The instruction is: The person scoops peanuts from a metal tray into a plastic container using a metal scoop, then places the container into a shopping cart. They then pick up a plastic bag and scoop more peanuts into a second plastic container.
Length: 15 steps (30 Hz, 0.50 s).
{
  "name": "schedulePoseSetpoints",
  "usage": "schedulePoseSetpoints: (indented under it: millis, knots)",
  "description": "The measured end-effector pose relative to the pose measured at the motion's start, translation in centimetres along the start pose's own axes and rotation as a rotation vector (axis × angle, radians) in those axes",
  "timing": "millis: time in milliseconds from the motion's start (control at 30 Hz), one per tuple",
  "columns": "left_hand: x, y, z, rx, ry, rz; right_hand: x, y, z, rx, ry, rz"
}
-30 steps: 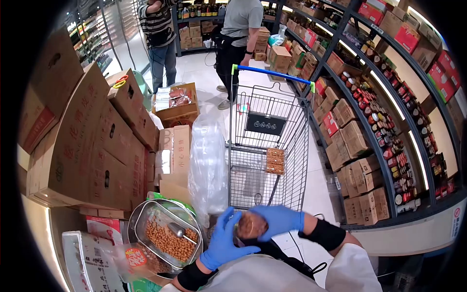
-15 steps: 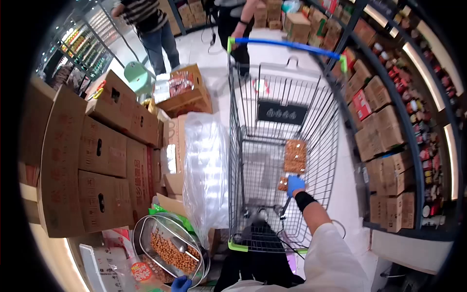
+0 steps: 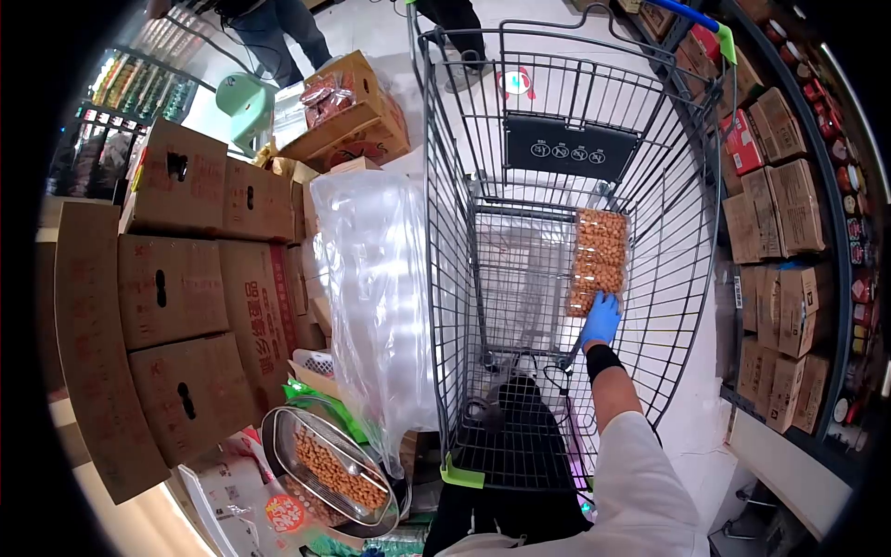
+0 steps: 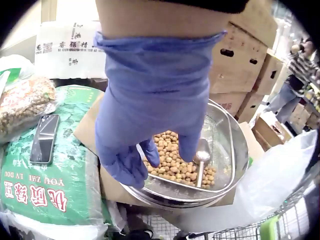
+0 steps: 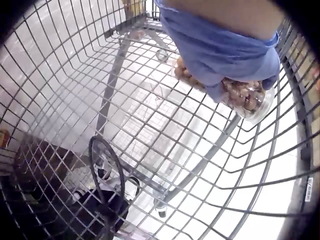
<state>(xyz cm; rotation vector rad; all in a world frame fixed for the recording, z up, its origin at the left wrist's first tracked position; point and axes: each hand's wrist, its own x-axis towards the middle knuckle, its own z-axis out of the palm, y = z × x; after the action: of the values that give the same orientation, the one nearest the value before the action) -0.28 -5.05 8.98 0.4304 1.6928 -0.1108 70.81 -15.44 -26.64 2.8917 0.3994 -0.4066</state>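
Inside the wire shopping cart, my gloved right hand grips a clear plastic box of round brown nuts from above. In the head view that box lies at the near end of a row of similar nut boxes along the cart's right side. My gloved left hand hangs over a metal basin with its fingers loosely bent and nothing in them. A mesh basket in the basin holds loose nuts and a metal scoop.
Stacked cartons rise on the left. Clear plastic wrap covers a stack beside the cart. A green printed sack with a phone on it lies near the basin. Shelves and boxes line the right, and people's legs show at the back.
My right hand has carried the nut box from in front of me down into the cart, against the other box. My left hand has dropped back toward the basin. The head view has tilted down.
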Motion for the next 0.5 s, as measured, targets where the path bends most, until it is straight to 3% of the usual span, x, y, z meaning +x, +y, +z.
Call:
schedulePoseSetpoints:
  millis: [67, 133, 200, 267, 333, 367, 400, 433, 467, 500]
  knots:
    - [0.0, 1.3, 1.6, -0.072, 0.164, 0.039, -0.3, -0.4, 2.1, 0.022, 0.303, 0.064]
    - [0.4, 1.7, 1.8, -0.098, 0.089, 0.040, -1.1, -1.0, 0.6, 0.168, 0.278, 0.075]
    - [0.5, 1.3, 2.7, -0.045, 0.144, 0.095, -2.5, -2.0, -1.8, 0.366, -0.027, 0.167]
    - [2.8, -0.9, 1.0, -0.111, 0.057, 0.160, -3.0, -2.8, -1.9, 0.319, 0.068, 0.077]
    - [6.5, -2.1, 0.4, -0.121, 0.108, 0.180, -4.4, -4.2, -4.5, 0.666, -0.172, -0.091]
    - [7.1, -2.7, 0.3, 0.274, 0.125, 0.475, -4.8, -4.7, -3.8, 0.705, 0.011, -0.210]
    - [7.4, -3.9, 0.0, 0.673, 0.165, 0.740, -5.0, -5.1, -3.3, 0.863, -0.060, -0.249]
    - [7.3, -3.7, 0.7, 0.317, 0.144, 0.557, -6.0, -6.1, -5.6, 0.838, 0.102, -0.393]
    - [7.8, -4.3, 0.3, 0.739, 0.189, 0.876, -6.2, -6.6, -7.0, 0.963, 0.010, -0.409]
    - [8.9, -5.0, 0.6, 0.079, 0.109, 0.599, -6.9, -7.2, -8.3, 1.073, -0.093, -0.417]
